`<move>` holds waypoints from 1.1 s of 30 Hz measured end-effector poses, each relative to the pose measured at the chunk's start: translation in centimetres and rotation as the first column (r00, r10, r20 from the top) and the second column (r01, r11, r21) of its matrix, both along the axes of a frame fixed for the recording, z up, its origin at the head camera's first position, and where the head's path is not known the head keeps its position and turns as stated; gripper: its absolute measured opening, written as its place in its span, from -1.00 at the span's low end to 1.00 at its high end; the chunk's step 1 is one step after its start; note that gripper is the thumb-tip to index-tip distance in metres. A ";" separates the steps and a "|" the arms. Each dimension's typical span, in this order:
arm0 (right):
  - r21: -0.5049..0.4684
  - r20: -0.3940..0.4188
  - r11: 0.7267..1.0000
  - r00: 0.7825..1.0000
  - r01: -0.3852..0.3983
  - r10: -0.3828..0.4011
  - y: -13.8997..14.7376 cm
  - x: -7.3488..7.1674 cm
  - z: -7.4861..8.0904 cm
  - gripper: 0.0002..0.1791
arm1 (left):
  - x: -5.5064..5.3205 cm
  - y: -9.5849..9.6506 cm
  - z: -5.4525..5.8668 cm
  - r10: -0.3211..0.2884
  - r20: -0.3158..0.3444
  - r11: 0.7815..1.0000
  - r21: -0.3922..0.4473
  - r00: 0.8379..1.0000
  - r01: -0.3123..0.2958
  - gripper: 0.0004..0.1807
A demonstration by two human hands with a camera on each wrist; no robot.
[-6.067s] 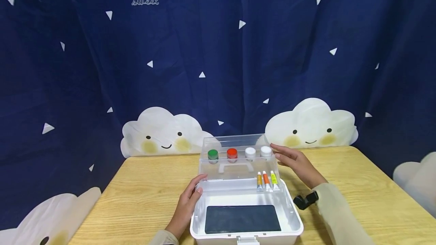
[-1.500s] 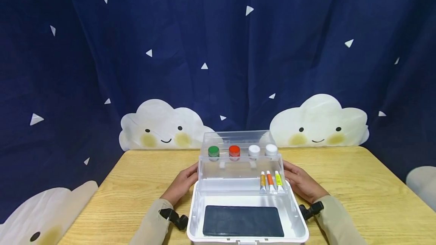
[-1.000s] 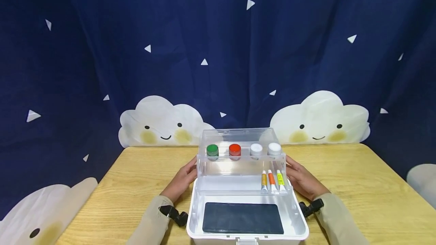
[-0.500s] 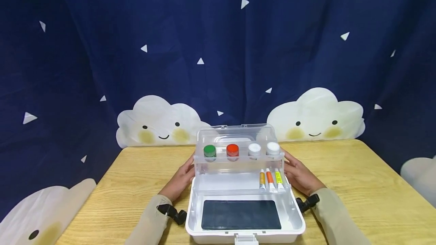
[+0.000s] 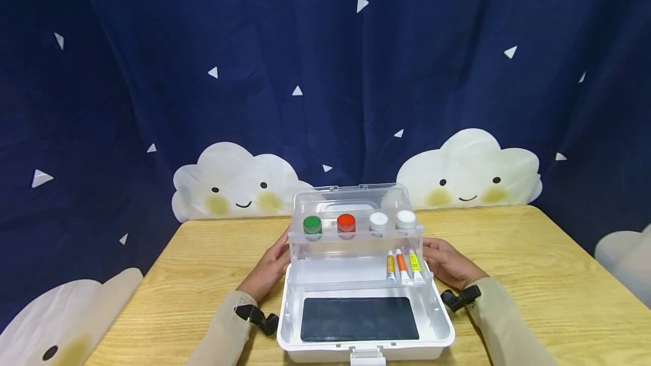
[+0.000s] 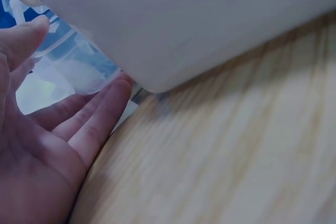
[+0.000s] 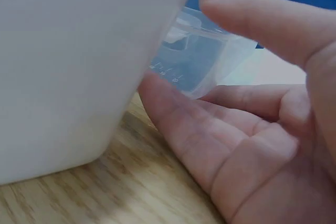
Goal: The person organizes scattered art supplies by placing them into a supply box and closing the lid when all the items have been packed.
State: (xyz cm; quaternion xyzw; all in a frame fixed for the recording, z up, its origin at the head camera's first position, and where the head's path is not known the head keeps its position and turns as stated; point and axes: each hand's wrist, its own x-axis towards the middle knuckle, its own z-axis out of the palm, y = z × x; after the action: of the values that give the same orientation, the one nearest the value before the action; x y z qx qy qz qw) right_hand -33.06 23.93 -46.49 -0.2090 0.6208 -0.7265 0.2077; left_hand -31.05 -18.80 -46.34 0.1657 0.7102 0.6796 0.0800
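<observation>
A white plastic box with its clear lid raised sits on the wooden table, its stepped clear trays spread open. The upper tray carries several small jars, among them a green-capped jar and a red-capped jar. Three paint tubes lie in the lower tray. My left hand is at the box's back left corner, fingers extended by the clear lid and thumb raised. At the back right corner, my right hand lies with fingers reaching beneath the clear plastic; its fingertips are partly hidden.
A dark rectangular panel covers much of the box floor. The front latch hangs down. Bare wooden table stretches on both sides, and a dark blue curtain with cloud prints hangs behind its far edge.
Both hands have moved from beside the trays to the box's back corners. The lid's handle outline now appears higher, behind the jars. My right fingertips have just dropped slightly. The camera has tilted.
</observation>
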 end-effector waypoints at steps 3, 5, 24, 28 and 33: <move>0.009 -0.017 1.000 1.000 -0.018 0.018 0.1 -0.1 0.0 -0.52 | -0.1 0.0 0.1 0.014 0.023 1.000 -0.003 1.000 -0.014 -0.30; 0.011 -0.026 1.000 0.999 -0.022 0.022 0.0 -0.1 -0.1 -0.49 | 0.0 -0.1 0.3 0.010 0.052 1.000 0.009 0.999 -0.011 -0.27; -0.056 -0.006 0.998 1.000 0.030 -0.030 -0.2 -0.6 0.5 -0.30 | -0.1 -0.3 1.1 -0.035 0.125 0.989 0.145 0.992 0.017 -0.21; -0.039 -0.007 0.998 0.999 0.041 -0.041 -0.2 -0.6 0.9 -0.29 | -0.2 -0.2 1.0 -0.034 0.122 0.991 0.134 0.992 0.017 -0.22; 0.058 -0.033 0.992 0.993 0.112 -0.110 -0.3 -0.4 1.7 -0.32 | -0.1 0.1 1.3 -0.002 0.102 0.994 0.109 0.995 -0.010 -0.22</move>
State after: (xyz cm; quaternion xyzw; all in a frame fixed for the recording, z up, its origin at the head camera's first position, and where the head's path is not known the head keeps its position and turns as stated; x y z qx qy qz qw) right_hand -33.43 23.67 -44.81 -0.1788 0.6559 -0.7149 0.1639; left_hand -31.13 -18.65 -45.01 0.1335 0.6674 0.7250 0.1056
